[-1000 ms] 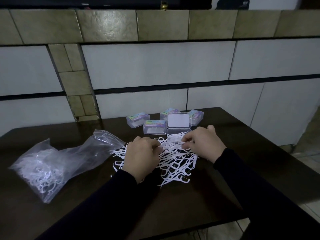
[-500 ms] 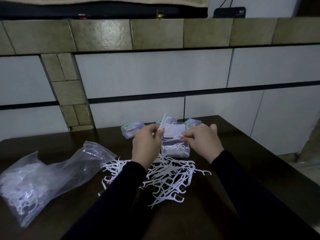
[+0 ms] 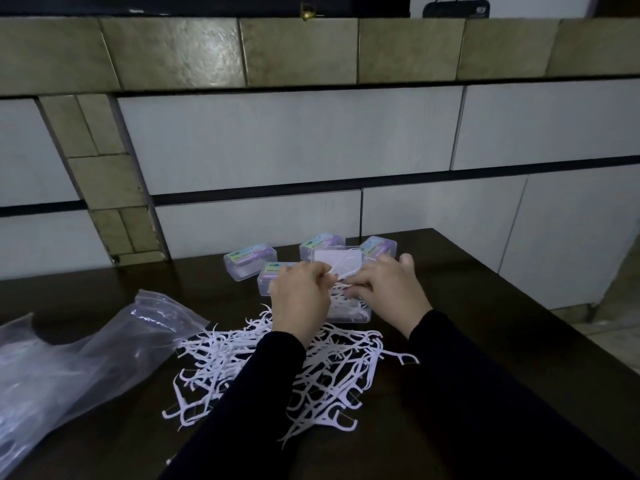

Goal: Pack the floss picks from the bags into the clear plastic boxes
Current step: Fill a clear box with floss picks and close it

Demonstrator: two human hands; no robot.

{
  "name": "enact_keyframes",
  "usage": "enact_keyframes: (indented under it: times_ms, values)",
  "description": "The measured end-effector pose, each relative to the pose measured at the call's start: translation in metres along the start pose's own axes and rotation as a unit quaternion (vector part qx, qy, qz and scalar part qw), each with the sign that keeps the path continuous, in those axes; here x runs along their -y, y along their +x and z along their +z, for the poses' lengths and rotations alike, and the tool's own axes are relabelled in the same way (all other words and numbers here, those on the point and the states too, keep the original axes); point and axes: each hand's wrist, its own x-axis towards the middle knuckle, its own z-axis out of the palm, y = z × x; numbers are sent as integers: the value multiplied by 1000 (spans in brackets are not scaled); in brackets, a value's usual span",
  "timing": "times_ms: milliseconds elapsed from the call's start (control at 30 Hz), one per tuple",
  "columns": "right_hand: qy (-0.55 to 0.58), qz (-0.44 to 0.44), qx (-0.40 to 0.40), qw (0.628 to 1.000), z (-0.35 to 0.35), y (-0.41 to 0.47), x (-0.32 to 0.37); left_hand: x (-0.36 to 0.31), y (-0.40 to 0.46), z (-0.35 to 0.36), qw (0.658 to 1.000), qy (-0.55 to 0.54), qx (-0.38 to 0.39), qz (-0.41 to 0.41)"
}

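Observation:
A heap of white floss picks (image 3: 277, 368) lies loose on the dark table, partly under my forearms. Just behind it stands an open clear plastic box (image 3: 349, 311) with several picks inside and its lid (image 3: 337, 259) raised. My left hand (image 3: 299, 299) pinches a floss pick (image 3: 344, 270) over the box. My right hand (image 3: 391, 292) hovers over the box's right side with its fingers curled at the picks; what they hold is hidden. A clear plastic bag (image 3: 69, 362) with more picks lies at the left.
Several closed clear boxes with coloured labels stand behind the open one: one at the back left (image 3: 250, 263), one in the middle (image 3: 320, 242), one at the right (image 3: 379, 245). A tiled wall rises right behind the table. The table's right edge (image 3: 519, 292) drops to the floor.
Both hands left the loose heap and rose to the open box. My left hand now brings a pick over the box, closer to my right hand.

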Motion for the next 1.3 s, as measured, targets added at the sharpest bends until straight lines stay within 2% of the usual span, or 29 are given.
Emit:
enact_keyframes:
  times_ms: [300, 433, 567, 667, 767, 867, 1000, 1167, 1233, 1300]
  values:
    - [53, 72, -42, 995, -2, -18, -12, 2, -4, -3, 994, 103, 25, 27]
    - [87, 113, 46, 989, -1, -25, -19, 0, -5, -5, 987, 151, 34, 47]
    - [176, 116, 111, 971, 2, -28, -16, -6, -1, -3, 976, 197, 67, 66]
    - [164, 113, 102, 975, 4, -28, -13, -6, 1, 0, 978, 173, 86, 78]
    - [161, 119, 99, 975, 4, -28, -13, 4, 3, -4, 988, 118, 43, 88]
    - [163, 122, 93, 975, 7, -28, -15, 19, 5, -11, 996, 66, 8, 64]
    - [163, 127, 90, 974, 9, -29, -15, 30, 4, -15, 999, 28, 30, 34]
    - [148, 121, 91, 977, 8, -30, -13, 23, 3, -11, 995, 26, 64, 72]
    - [148, 122, 93, 977, 8, -30, -13, 23, 3, -13, 996, 39, 35, 68]
    - [147, 123, 92, 977, 8, -30, -13, 28, 4, -19, 998, 49, 13, 30]
